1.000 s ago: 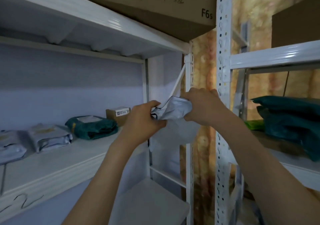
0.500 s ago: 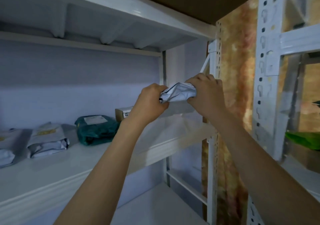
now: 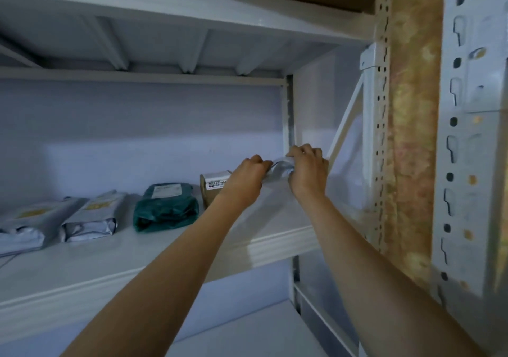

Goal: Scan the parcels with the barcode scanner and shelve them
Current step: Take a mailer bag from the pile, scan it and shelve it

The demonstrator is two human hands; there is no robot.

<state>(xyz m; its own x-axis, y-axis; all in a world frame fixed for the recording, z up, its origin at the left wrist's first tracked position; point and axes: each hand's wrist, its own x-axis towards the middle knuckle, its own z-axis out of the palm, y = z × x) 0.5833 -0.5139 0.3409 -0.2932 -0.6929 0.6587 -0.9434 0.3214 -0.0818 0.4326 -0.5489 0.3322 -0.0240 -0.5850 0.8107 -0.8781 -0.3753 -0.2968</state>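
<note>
shelf (image 3: 275,242) front edge now under both forearms | left hand (image 3: 246,176) and right hand (image 3: 308,173) both clenched on the grey parcel (image 3: 280,168), carried from in front of the rack to over the board's far right end | beside a small box (image 3: 213,189) | judged: set-down next, scanner unseen
</note>
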